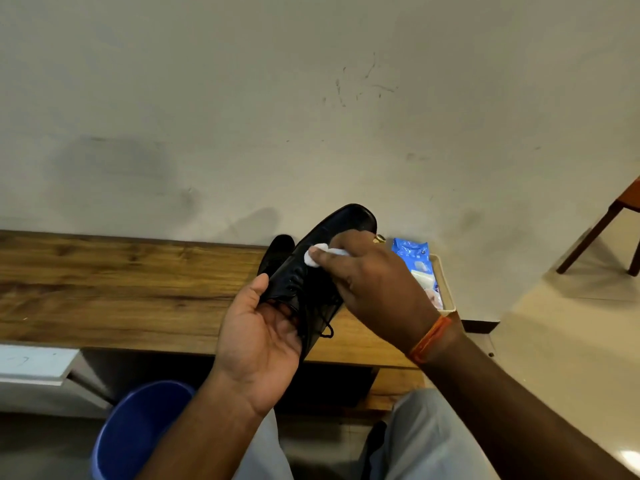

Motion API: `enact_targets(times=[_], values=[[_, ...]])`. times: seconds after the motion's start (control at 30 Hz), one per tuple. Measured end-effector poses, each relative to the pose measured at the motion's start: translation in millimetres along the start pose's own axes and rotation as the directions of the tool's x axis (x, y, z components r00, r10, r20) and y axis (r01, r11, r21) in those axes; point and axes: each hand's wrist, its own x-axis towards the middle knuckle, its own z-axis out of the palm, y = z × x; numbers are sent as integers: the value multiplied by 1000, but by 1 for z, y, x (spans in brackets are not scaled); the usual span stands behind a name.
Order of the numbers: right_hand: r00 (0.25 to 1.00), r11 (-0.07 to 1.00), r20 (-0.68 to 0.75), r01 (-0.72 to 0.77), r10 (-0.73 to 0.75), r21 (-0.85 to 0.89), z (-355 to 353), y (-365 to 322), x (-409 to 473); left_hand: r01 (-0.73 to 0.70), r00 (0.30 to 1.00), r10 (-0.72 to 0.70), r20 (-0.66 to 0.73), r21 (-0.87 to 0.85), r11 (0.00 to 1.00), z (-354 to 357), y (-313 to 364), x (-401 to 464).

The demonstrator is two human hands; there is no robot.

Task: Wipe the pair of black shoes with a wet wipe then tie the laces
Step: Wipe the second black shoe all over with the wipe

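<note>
A black lace-up shoe [332,237] is held above the wooden bench [121,289], toe pointing up and away. My left hand [258,336] grips it from below at the heel end, thumb along its left side. Its loose laces [325,327] hang down near my palm. My right hand [374,285] pinches a white wet wipe [320,254] and presses it against the shoe's upper, near the lacing. The second black shoe [278,249] stands on the bench behind the held one, mostly hidden.
A blue pack of wet wipes [414,254] lies in a cream tray [446,289] at the bench's right end, by the wall. A blue bin [138,431] stands on the floor at lower left. A wooden chair leg [595,233] shows at far right.
</note>
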Motion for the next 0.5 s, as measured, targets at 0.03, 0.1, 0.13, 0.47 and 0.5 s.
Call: enact_targets(times=[0.03,0.1,0.13,0.47,0.5], values=[[1000,999,4,-20,20,-43,-1,5,4,-1,1000,1,3,5,1000,0,-1,-1],[996,987,-18,-86,85,-137,-4,19,14,9,1000,-9,12,17,1000,2,-4,-4],[991,978,-37,-131,127,-160,-7,25,19,16,1000,-17,13,25,1000,2,-5,-5],[998,1000,52,19,-19,-3,-5,-2,9,28,1000,-27,-16,71,997,-2,-3,-6],[1000,998,24,-17,18,-55,-6,8,11,23,1000,-22,-21,67,997,-3,-2,-7]])
